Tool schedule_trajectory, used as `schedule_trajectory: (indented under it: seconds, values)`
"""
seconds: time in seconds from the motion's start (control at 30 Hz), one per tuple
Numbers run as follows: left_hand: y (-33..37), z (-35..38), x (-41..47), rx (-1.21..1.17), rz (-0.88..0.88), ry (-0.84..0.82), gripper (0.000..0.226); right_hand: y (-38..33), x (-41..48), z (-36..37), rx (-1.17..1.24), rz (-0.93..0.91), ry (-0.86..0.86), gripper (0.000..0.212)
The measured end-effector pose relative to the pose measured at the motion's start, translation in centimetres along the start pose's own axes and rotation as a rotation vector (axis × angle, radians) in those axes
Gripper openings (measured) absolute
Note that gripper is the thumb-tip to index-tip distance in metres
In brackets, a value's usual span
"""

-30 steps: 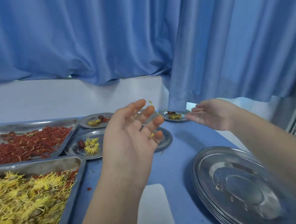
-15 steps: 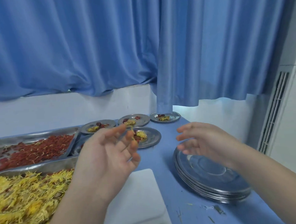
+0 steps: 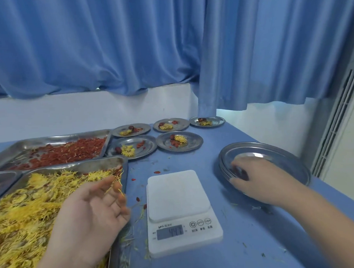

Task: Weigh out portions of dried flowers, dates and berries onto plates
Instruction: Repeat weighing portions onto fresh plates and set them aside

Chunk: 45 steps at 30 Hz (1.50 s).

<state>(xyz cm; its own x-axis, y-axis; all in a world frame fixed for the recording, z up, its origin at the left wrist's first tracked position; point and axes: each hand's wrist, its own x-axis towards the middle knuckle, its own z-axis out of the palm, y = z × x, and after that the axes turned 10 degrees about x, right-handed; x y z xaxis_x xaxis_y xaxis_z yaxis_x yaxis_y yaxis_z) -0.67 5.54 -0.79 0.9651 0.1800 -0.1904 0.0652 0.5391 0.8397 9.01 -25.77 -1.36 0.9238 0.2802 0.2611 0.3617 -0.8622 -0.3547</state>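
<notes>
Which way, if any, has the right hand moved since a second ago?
Yes. The right hand came back toward the person, from beside the far-right plate onto the rim of the stack of empty plates.

five portioned plates [image 3: 195, 142] sit beyond the empty stack [image 3: 279, 156].

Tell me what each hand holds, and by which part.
Left hand: nothing, open above the flower tray. Right hand: fingers curl over the left rim of the top plate of the stack.

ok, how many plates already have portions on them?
5: back-left plate, back-middle plate, back-right plate, front-left plate, front-right plate. None looks hidden.
</notes>
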Motion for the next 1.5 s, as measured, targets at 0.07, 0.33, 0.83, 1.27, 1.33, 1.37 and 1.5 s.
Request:
schedule_trajectory:
  seconds: [0.07,0.33,0.83,1.27,1.33,1.37,1.5]
  values:
    - [-0.1,-0.4,-0.3,0.005,0.022,0.001,0.016,-0.1,-0.2,0.0,-0.077,0.041,0.013,0.018]
    - [-0.4,-0.8,-0.8,0.042,0.049,0.033,0.018,-1.1,-0.4,0.9,-0.196,0.118,0.109,0.011]
    - [-0.6,-0.9,-0.7,0.074,0.067,0.030,0.029,-0.8,-0.6,0.5,-0.242,-0.052,0.442,0.011]
    - [-0.7,-1.1,-0.8,0.097,0.077,0.020,0.029,-0.3,-0.4,0.4,-0.242,-0.059,0.465,0.022]
    - [-0.7,-1.1,-0.8,0.101,0.079,0.013,0.026,-0.1,-0.4,0.6,-0.209,0.033,0.361,0.023]
    - [-0.7,-1.1,-0.8,0.103,0.080,0.010,0.025,-0.1,-0.4,0.5,-0.187,0.062,0.319,0.024]
    - [-0.7,-1.0,-0.8,0.109,0.081,0.016,0.025,-0.5,-0.4,0.2,-0.109,0.123,0.143,0.032]
